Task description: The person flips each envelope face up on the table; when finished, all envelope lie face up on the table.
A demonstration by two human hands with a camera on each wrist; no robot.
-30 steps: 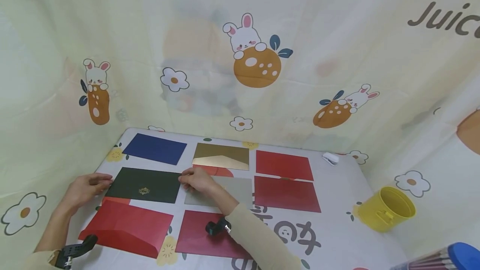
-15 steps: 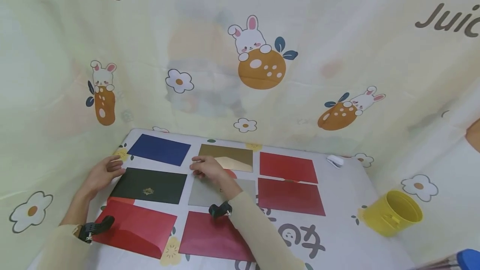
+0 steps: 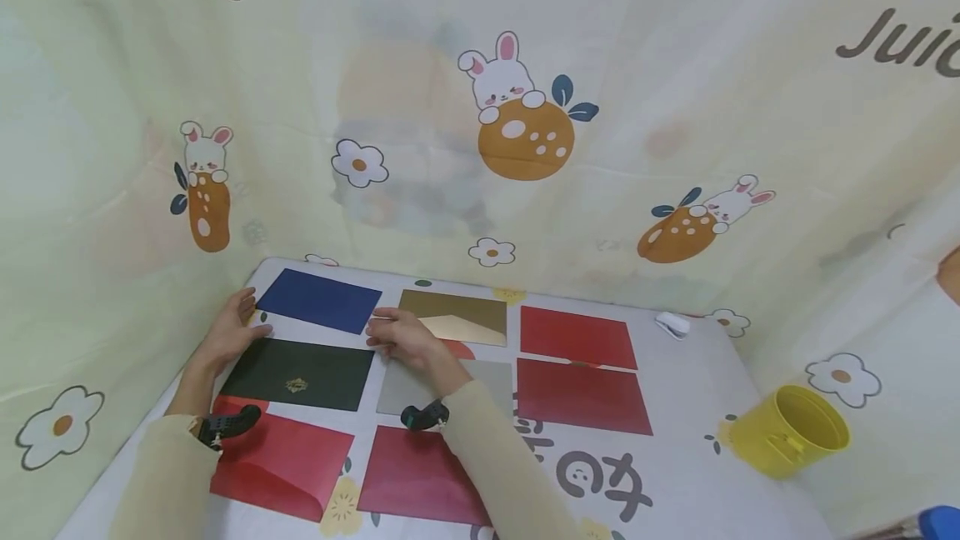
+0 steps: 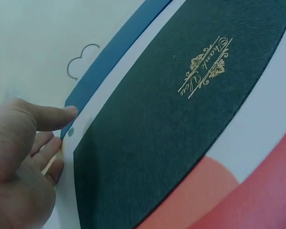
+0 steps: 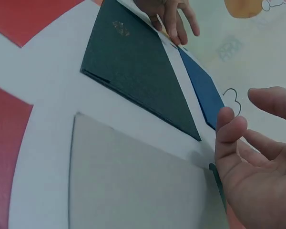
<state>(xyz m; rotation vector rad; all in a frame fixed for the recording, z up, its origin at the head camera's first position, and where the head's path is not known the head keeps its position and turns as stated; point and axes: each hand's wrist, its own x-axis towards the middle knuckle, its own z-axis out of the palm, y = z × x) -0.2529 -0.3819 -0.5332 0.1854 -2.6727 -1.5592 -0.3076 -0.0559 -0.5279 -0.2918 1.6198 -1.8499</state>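
A blue envelope (image 3: 320, 300) lies flat at the back left of the table. My left hand (image 3: 228, 333) is beside its left end, thumb and fingers apart; in the left wrist view the index fingertip of that hand (image 4: 19, 157) overlaps the blue edge. At the right end of the blue envelope is my right hand (image 3: 408, 342), fingers loosely bent and thumb apart, with nothing between them. In front of it lies a dark green envelope (image 3: 300, 373) with a gold "Thank You" print. The grey envelope (image 5: 133, 176) lies under the right forearm, partly hidden.
A gold envelope (image 3: 450, 307) and two red ones, one brighter (image 3: 577, 336) and one darker (image 3: 581, 394), lie to the right. Nearer are a shiny red envelope (image 3: 288, 457) and a dark pink one (image 3: 416, 473). A white stapler (image 3: 672, 324) and a yellow bucket (image 3: 787, 432) stand farther right.
Both hands have left the ends of the dark green envelope and moved back to the two ends of the blue one. The head view has shifted slightly.
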